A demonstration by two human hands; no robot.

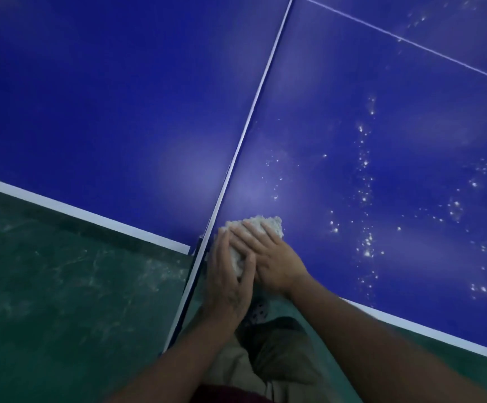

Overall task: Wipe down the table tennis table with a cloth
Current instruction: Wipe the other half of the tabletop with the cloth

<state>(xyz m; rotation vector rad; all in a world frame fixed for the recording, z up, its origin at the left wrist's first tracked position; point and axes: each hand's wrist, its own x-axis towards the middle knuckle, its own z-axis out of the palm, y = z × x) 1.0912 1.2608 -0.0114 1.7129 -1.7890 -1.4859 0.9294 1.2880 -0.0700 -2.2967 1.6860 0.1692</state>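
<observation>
The blue table tennis table [367,82] fills most of the view, in two halves split by a white seam [253,112]. A crumpled whitish cloth [268,223] lies on the right half, at its near corner beside the seam. My left hand [227,274] grips the cloth's near side. My right hand [268,257] lies flat on top of it, fingers spread and pointing toward the seam. Most of the cloth is hidden under both hands. Shiny wet droplets [365,199] speckle the right half.
The left half [105,97] of the table looks dry, with a white edge line [76,210]. Below lies a green floor [61,301] with pale scuffs. My leg in khaki trousers [265,353] stands by the near edge. A thin white centre line [411,43] crosses the far right.
</observation>
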